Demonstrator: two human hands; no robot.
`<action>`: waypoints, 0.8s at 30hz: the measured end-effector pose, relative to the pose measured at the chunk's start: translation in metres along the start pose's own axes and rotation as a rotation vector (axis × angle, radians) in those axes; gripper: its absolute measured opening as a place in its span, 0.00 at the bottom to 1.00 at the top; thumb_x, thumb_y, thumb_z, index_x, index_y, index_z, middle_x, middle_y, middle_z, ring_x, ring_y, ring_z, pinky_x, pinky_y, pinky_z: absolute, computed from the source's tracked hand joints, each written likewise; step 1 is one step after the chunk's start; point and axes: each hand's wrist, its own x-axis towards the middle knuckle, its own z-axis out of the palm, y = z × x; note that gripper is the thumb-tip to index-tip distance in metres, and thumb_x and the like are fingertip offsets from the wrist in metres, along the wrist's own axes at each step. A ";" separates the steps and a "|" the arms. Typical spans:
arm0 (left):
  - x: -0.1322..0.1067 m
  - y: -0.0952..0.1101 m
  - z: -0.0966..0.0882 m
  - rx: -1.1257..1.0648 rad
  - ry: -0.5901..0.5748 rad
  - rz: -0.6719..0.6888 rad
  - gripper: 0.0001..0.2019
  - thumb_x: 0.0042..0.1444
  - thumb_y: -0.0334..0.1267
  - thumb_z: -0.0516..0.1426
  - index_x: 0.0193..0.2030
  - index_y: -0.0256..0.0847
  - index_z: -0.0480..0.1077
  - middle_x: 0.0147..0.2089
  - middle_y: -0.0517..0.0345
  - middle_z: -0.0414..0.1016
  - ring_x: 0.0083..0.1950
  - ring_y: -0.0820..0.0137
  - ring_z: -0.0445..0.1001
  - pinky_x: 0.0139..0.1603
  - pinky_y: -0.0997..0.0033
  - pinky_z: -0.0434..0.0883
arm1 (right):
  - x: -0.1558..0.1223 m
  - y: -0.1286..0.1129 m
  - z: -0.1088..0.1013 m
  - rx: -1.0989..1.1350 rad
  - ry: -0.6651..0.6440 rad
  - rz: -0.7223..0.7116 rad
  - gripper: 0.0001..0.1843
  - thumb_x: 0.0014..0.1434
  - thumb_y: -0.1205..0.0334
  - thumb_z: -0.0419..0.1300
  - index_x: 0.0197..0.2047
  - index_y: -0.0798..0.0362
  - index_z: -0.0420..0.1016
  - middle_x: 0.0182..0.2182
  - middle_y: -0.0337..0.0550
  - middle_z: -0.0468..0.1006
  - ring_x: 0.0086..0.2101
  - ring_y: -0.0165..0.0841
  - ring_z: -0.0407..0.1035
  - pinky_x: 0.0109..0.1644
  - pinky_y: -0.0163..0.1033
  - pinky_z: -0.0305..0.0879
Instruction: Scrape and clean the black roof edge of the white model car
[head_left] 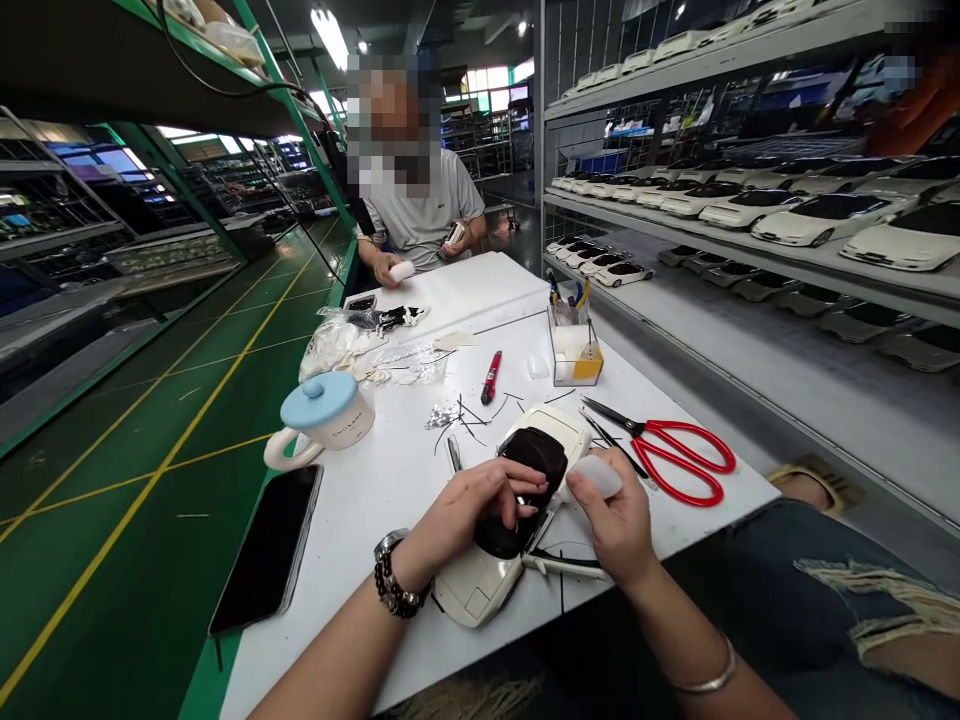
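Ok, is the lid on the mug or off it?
On: the blue lid sits over the top of the pale mug, covering its opening.

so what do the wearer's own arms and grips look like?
No gloves on left grip or right grip; no sleeves visible. Left wrist: dark beaded bracelet with silvery beads, plus a shiny silvery band. Right forearm: slim silvery bangle. No cables seen.

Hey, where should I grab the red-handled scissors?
Take the scissors by the red handles, probably from the near right side: they appear to lie flat, wide loops toward the right, dark blades pointing away to the left.
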 end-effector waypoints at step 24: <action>0.001 -0.001 -0.001 0.013 -0.015 0.018 0.23 0.61 0.52 0.52 0.47 0.31 0.73 0.25 0.54 0.71 0.55 0.56 0.72 0.49 0.63 0.73 | -0.001 0.008 -0.003 -0.084 0.026 -0.064 0.13 0.58 0.56 0.58 0.27 0.53 0.61 0.23 0.34 0.61 0.26 0.25 0.56 0.30 0.34 0.52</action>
